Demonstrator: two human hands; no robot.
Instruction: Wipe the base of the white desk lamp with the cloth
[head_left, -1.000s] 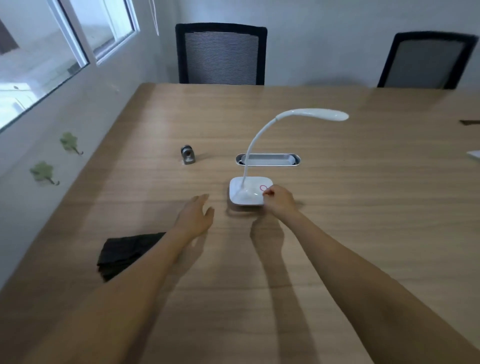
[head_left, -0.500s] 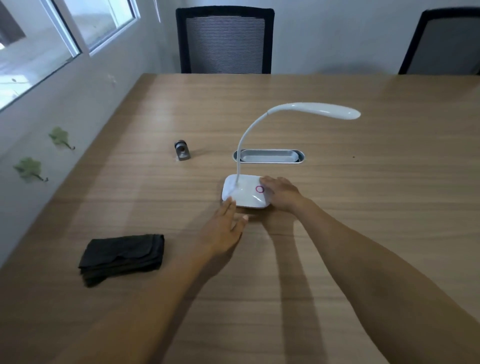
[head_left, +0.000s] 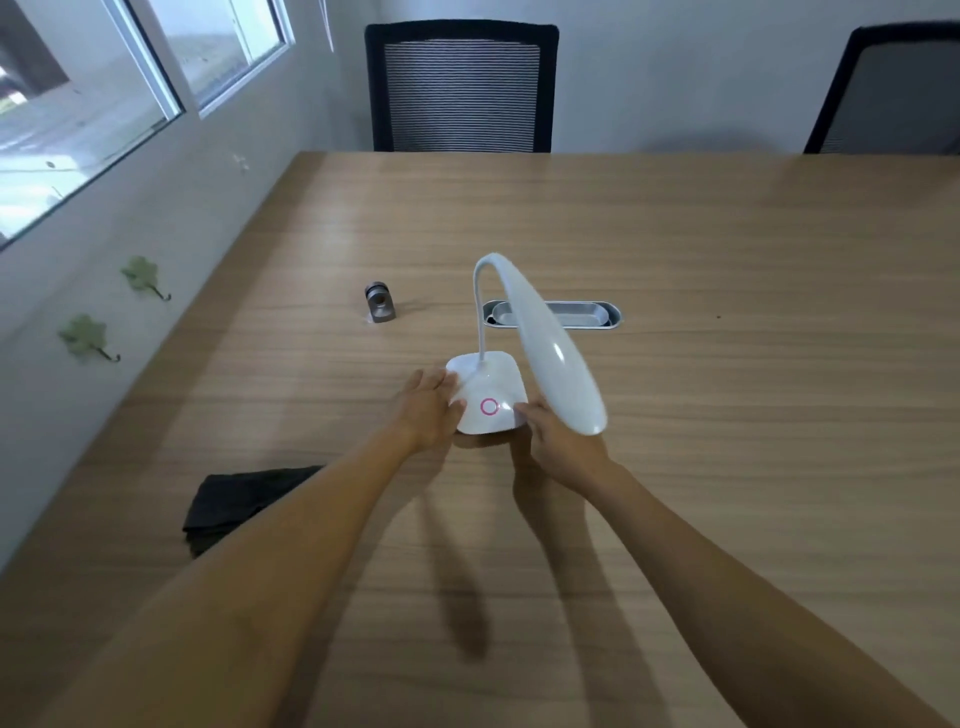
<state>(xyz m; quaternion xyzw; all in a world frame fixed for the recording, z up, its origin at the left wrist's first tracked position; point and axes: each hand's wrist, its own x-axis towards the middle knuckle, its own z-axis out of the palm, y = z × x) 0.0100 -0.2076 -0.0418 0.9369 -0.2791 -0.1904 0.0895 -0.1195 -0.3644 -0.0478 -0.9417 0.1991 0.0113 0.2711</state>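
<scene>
Your left hand (head_left: 428, 410) and right hand (head_left: 558, 441) gripped the lamp base (head_left: 485, 397) from either side on the worktop (head_left: 727, 415). The cloth (head_left: 228, 506) lay untouched, well left of both hands.

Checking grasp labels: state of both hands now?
Left hand: on the left side of the lamp base, gripping it.
Right hand: gripping the base's right front corner.
Cloth: untouched on the table.

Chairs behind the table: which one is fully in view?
The left chair, behind the table's far edge and nearer the window. Its whole mesh backrest shows, whereas the right chair is cut off by the frame's edge.
</scene>
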